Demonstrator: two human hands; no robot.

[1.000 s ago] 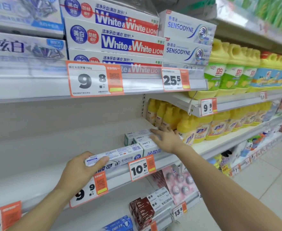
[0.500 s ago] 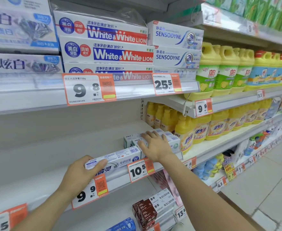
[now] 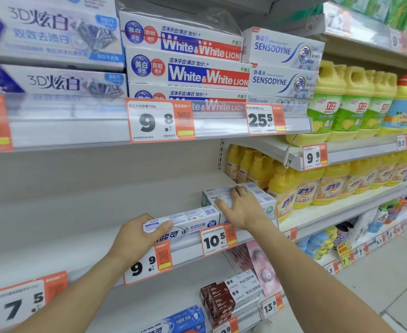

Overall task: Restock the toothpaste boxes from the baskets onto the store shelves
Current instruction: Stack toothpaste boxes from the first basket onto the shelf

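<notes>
Yellow detergent bottles point(image 3: 284, 188) stood in rows on the right-hand shelves, some with green labels point(image 3: 325, 114) on the higher shelf. Orange price tags point(image 3: 160, 121) hung along the shelf rails. The tiled floor point(image 3: 390, 284) lay below right.

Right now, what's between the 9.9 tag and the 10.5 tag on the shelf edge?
Head view: bare rail; just above it, the toothpaste box the left hand grips.
</notes>
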